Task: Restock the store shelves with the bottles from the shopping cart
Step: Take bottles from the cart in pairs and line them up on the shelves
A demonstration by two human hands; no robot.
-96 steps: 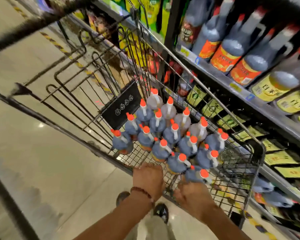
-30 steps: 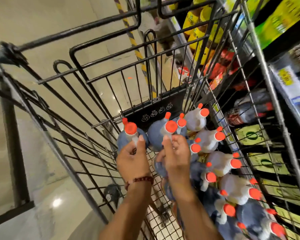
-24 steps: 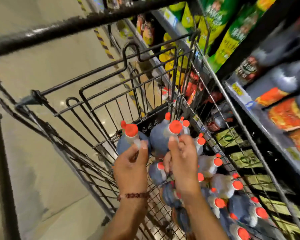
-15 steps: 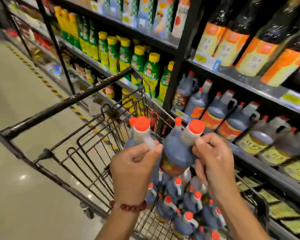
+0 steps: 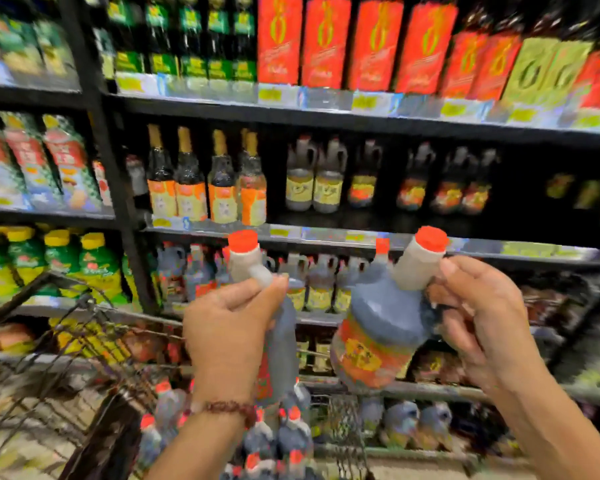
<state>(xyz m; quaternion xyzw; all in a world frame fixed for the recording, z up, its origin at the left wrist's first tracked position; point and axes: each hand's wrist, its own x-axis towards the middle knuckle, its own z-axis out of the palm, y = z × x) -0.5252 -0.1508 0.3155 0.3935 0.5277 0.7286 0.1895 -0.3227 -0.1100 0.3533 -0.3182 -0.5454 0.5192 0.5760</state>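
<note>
Since the frame half a second back, both bottles have come higher and further apart, and my view has swung off the aisle to face the shelving head-on; the shopping cart has dropped to the lower left of the picture.

My left hand has its fingers curled round the neck and handle of the left bottle, which hangs roughly upright above the cart. My right hand pinches the handle and neck of the right bottle, thumb against the pale spout; this one leans, its orange cap toward the upper right. Both are clear of the cart, in front of the shelves and not yet touching them. More orange-capped bottles remain in the cart basket.

I judge this to be the carry step: two bottles lifted out, none of this pair placed. Jugs of like shape stand on the shelf just behind the two I hold, above the cart rim, though blur keeps me from matching labels. Next I would need to straighten the right bottle, pick a gap in that row, and set each down upright without knocking its neighbours.
</note>
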